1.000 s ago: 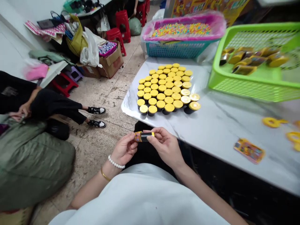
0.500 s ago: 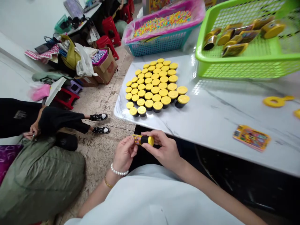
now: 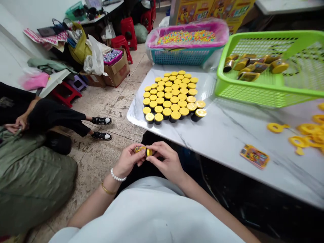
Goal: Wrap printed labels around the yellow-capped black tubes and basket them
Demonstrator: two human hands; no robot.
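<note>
Logged from my remote seat, head view.

Left hand (image 3: 126, 161): fingers (image 3: 134, 151) curled closed around the printed end of a small tube (image 3: 142, 150). Right hand (image 3: 164, 160): thumb and fingertips (image 3: 154, 152) pinched on the tube's yellow cap (image 3: 149, 152). The tube lay crosswise between both hands, long axis running roughly 9 to 3 o'clock, the cap end nearer my right hand, the printed end nearer my left.

Nearby: marble table (image 3: 227, 135). At 12 o'clock, a packed cluster of yellow-capped tubes (image 3: 172, 98). At 1 o'clock, a green basket (image 3: 253, 98). At 3 o'clock, a printed card (image 3: 254, 156) and yellow rings (image 3: 308, 130). At 9 o'clock, a seated co-worker's black trouser leg (image 3: 57, 121).
</note>
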